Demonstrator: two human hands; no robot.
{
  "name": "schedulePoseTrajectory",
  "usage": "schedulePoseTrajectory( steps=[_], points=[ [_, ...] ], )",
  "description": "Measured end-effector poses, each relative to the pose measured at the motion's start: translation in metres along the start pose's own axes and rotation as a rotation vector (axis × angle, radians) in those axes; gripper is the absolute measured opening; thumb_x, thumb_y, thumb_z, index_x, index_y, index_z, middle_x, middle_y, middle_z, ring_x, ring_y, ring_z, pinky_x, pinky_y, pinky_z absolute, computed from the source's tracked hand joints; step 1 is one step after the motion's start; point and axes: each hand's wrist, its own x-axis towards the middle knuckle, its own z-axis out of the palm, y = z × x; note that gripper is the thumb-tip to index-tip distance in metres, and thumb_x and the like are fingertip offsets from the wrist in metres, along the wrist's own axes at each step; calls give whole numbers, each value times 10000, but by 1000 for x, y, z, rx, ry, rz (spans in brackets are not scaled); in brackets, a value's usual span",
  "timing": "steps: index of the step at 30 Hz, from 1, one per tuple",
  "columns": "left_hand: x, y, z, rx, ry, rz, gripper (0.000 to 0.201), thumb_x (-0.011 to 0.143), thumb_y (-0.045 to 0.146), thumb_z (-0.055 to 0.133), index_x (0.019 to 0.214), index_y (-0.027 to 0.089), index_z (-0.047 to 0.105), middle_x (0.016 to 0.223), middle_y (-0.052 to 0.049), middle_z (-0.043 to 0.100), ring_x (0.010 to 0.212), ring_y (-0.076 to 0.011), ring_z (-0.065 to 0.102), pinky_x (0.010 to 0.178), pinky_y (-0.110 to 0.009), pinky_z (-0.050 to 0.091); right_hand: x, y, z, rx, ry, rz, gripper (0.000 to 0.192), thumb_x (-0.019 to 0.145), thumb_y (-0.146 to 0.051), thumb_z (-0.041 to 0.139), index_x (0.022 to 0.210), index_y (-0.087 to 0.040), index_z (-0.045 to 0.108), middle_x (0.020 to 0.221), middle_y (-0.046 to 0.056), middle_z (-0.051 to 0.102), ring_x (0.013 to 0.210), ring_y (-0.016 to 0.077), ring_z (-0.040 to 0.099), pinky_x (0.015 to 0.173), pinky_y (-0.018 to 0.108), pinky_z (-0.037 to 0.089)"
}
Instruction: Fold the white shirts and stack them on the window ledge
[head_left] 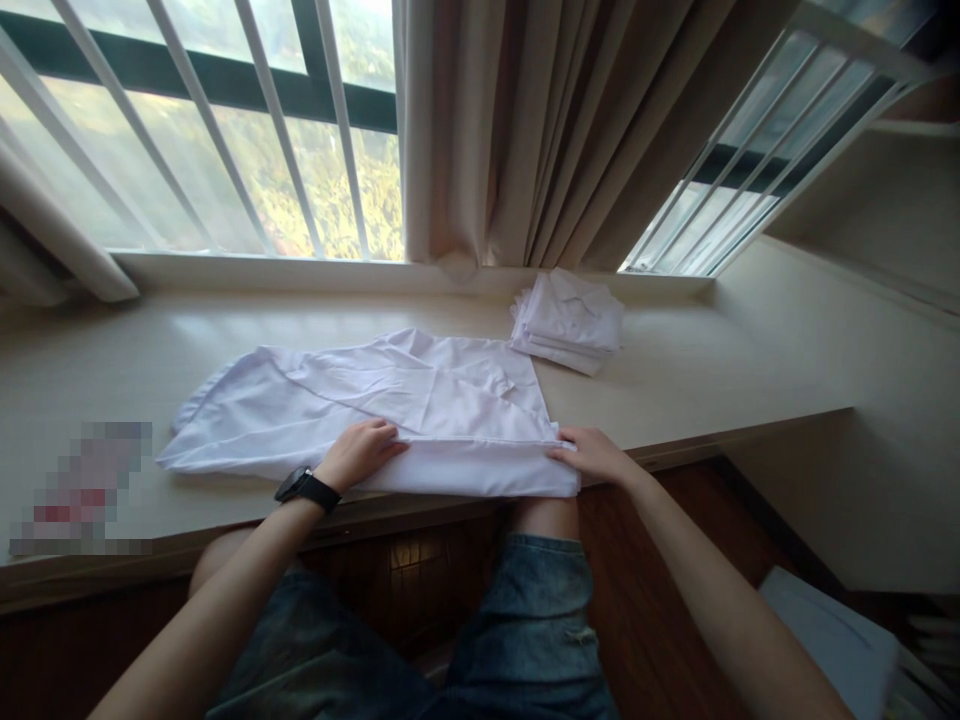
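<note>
A white garment (465,395), perhaps a shirt or a coat, lies spread lengthwise on the wooden ledge. Its near side is folded over into a long strip along the front edge. My left hand (364,450), with a black watch on the wrist, pinches the strip's upper edge near the middle of the cloth. At the strip's right end, my right hand (592,455) grips the corner between thumb and fingers. Just behind the garment's right end sits a stack of folded white garments (574,320).
The pale ledge (697,370) runs beneath barred windows (225,130) and a beige curtain (517,130). A blurred-out flat item (90,490) lies at its left. My knees are under the front edge. A pale box-like object (832,640) stands at lower right.
</note>
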Motion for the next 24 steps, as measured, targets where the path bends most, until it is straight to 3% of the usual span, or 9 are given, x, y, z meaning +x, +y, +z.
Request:
schedulePoseTrajectory(
  steps=[3,6,10,13,18,20,24],
  points=[
    [3,-2,6,51,95,-28,304,973,443,504,1002,196,677,976,-93,639,866,-217,609,797,-332,452,27,10,11,-41,65,92,226,873,-417,645,969,-226,720,920,49,744,851,214,671,700,250,416],
    [4,-1,15,125,169,-48,321,985,449,480,1087,202,658,1003,-104,627,927,-241,594,839,-365,448,69,3,16,48,205,102,246,902,-389,622,1063,-225,708,1028,62,747,931,204,681,788,259,458],
    [3,0,23,154,192,-19,330,1011,444,428,986,196,644,955,-94,608,932,-238,572,860,-367,434,142,-18,20,198,357,259,342,913,-348,615,1205,-176,658,1131,95,730,1026,191,679,892,258,475],
    [4,1,23,146,174,23,325,1026,403,402,908,194,622,925,-85,597,901,-223,557,856,-353,429,180,-27,27,275,312,384,395,874,-369,658,1203,-151,659,1116,102,733,998,187,691,848,244,496],
    [8,2,15,152,169,21,297,1013,415,439,977,209,650,1036,-103,637,981,-241,564,898,-389,429,185,-17,35,248,271,417,247,818,-344,672,979,-168,732,1014,92,751,952,225,699,814,276,513],
    [10,1,13,151,199,-10,318,991,455,482,1135,230,656,1242,-123,623,1149,-278,546,998,-448,399,183,-10,32,192,300,387,273,863,-353,620,1048,-180,721,1056,93,746,992,233,691,858,295,509],
    [11,1,18,151,194,-104,489,984,477,470,1445,317,504,1562,-91,422,1455,-334,322,1174,-586,203,206,-2,19,36,350,197,369,930,-250,498,1263,-179,639,1241,113,690,1130,238,645,976,323,470]
  ],
)
